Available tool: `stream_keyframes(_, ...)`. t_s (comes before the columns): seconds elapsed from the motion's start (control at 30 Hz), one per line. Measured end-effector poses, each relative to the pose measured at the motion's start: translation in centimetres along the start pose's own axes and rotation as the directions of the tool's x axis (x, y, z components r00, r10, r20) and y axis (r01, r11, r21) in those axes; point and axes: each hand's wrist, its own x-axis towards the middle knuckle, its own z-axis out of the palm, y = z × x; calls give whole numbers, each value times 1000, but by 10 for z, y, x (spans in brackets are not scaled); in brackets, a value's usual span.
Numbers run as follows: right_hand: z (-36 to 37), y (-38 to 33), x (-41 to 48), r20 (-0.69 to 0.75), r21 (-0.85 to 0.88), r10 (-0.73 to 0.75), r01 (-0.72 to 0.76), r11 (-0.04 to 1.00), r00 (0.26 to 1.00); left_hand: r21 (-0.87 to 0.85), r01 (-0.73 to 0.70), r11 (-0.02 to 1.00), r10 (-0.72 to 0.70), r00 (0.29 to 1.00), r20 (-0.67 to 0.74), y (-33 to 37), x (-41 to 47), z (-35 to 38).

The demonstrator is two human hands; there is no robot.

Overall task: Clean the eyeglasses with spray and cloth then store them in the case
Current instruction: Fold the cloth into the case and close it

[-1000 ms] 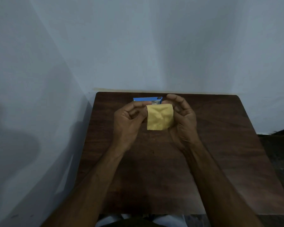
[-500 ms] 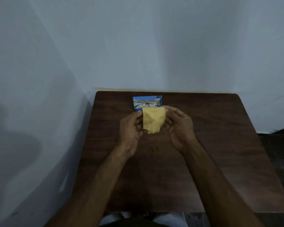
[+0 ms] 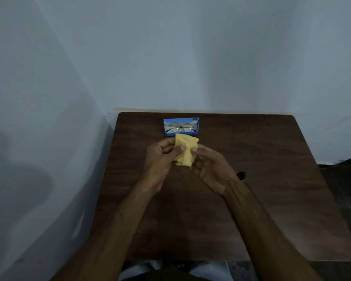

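The eyeglasses [image 3: 181, 127] lie inside the open blue case [image 3: 197, 126] at the far edge of the wooden table [image 3: 272, 179]. Just in front of it, the yellow cloth [image 3: 185, 148] is pinched between the left hand [image 3: 162, 159] and the right hand [image 3: 209, 169]. A small dark object [image 3: 242, 175] beside the right wrist is too dim to identify.

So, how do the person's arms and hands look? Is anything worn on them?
Both forearms are bare as far as the picture shows. No sleeve, watch or bracelet is visible. The left hand and the right hand wear no gloves, and no ring can be seen in this dim light.
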Motion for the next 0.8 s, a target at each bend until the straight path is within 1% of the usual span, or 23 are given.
stream_keyframes(0.1,2,3,2,-27,-55,-158,156,986,987,123,-81,989,84,996,-18,-1,1,-4)
stream_keyframes(0.17,1,4,4,-31,-111,-232,228,967,972,167,-109,980,117,992,-40,-1,3,-6)
stream_keyframes(0.2,0,5,4,-28,-137,-261,255,957,965,160,-109,981,117,992,-43,-1,3,-7)
stream_keyframes(0.3,-3,3,4,0,-188,-326,320,928,945,65,-85,994,87,996,-27,1,3,-7)
stream_keyframes(0.4,-6,3,5,17,-190,-350,347,918,936,-7,-101,995,101,995,14,2,1,-9)
stream_keyframes(0.5,-14,4,7,46,-231,-387,387,893,921,-8,-134,991,134,987,84,2,-1,-10)
stream_keyframes(0.67,-16,5,6,58,-281,-435,432,857,899,-33,-110,993,112,990,90,-1,1,-9)
stream_keyframes(0.73,-20,7,9,42,-234,-400,399,887,915,22,-95,995,94,994,50,-4,2,-7)
stream_keyframes(0.77,-22,8,11,25,-239,-392,387,891,919,71,-110,991,108,994,29,-6,3,-7)
stream_keyframes(0.8,-23,9,13,8,-284,-401,386,877,916,125,-133,983,132,991,17,-8,4,-6)
